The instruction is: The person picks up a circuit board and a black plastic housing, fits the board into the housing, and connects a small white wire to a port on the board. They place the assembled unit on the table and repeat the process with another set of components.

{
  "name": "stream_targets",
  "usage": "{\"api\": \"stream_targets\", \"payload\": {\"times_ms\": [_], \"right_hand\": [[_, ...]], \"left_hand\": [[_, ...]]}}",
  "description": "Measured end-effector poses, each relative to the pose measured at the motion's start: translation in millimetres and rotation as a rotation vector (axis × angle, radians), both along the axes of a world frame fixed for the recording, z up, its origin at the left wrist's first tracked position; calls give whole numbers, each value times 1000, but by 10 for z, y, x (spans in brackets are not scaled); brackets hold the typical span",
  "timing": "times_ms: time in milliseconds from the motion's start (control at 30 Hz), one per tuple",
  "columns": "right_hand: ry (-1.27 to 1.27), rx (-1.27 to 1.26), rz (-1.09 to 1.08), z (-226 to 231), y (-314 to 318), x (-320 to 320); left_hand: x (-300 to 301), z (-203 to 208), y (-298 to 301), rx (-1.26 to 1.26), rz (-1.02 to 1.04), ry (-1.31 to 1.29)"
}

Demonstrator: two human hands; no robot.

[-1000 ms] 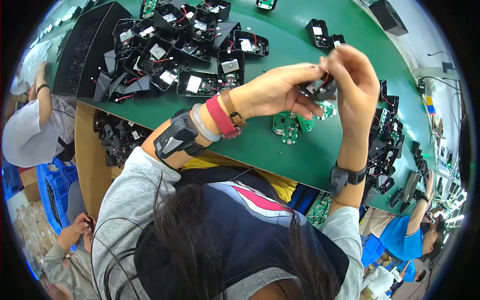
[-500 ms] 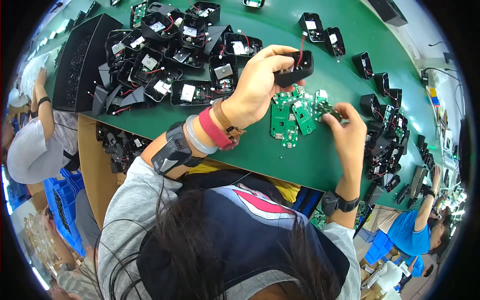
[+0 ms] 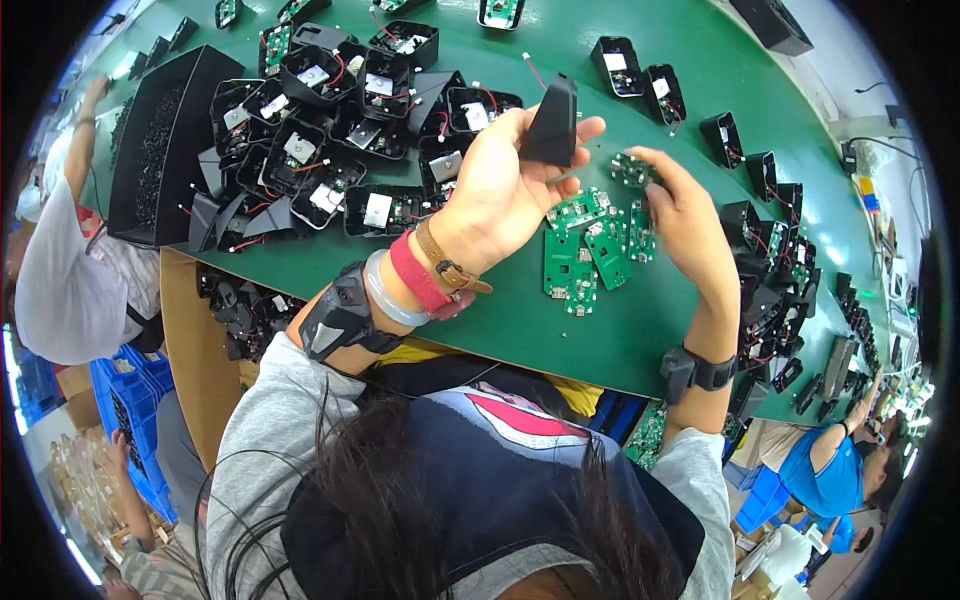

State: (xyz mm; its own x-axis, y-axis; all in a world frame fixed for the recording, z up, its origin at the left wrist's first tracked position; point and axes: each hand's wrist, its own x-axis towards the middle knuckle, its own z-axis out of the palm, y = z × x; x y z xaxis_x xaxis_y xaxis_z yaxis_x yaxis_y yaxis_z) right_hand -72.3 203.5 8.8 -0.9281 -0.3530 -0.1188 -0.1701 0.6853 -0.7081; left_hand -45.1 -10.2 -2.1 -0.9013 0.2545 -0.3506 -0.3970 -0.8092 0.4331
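My left hand [image 3: 495, 190] holds a black plastic housing [image 3: 554, 125] tipped up on its side, its outer wall toward me. A red wire [image 3: 533, 68] sticks up beside the housing. To the right, my right hand [image 3: 693, 225] pinches a small circuit board [image 3: 630, 170] between thumb and fingers; motion blurs it slightly. Between and below my hands lies a loose group of green circuit boards [image 3: 562, 258] on the green table [image 3: 480, 320]. The inside of the held housing is turned away from view.
Many open black housings [image 3: 290, 150] with boards and red wires are heaped at the left. A black bin [image 3: 185, 100] of small dark parts stands beyond them. More housings [image 3: 770, 260] line the right edge. Co-workers [image 3: 825, 465] sit at both sides.
My left hand has turned the housing from its open side showing to its outer wall. My right hand has lifted the circuit board up and toward the housing.
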Motion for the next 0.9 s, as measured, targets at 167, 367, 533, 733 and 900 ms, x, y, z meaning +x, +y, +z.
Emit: {"api": "stream_targets", "payload": {"times_ms": [167,367,533,733,900], "right_hand": [[220,175,25,99,-33,9],[42,406,-437,266,-126,111],[608,679,-237,-190,-429,155],[623,223,-117,-278,-423,90],[288,566,-341,-56,-393,195]], "left_hand": [[25,58,-4,-20,26,144],[85,85,36,-68,-113,104],[125,171,104,-390,-130,225],[77,127,95,-721,-138,495],[63,154,33,-735,-122,454]]}}
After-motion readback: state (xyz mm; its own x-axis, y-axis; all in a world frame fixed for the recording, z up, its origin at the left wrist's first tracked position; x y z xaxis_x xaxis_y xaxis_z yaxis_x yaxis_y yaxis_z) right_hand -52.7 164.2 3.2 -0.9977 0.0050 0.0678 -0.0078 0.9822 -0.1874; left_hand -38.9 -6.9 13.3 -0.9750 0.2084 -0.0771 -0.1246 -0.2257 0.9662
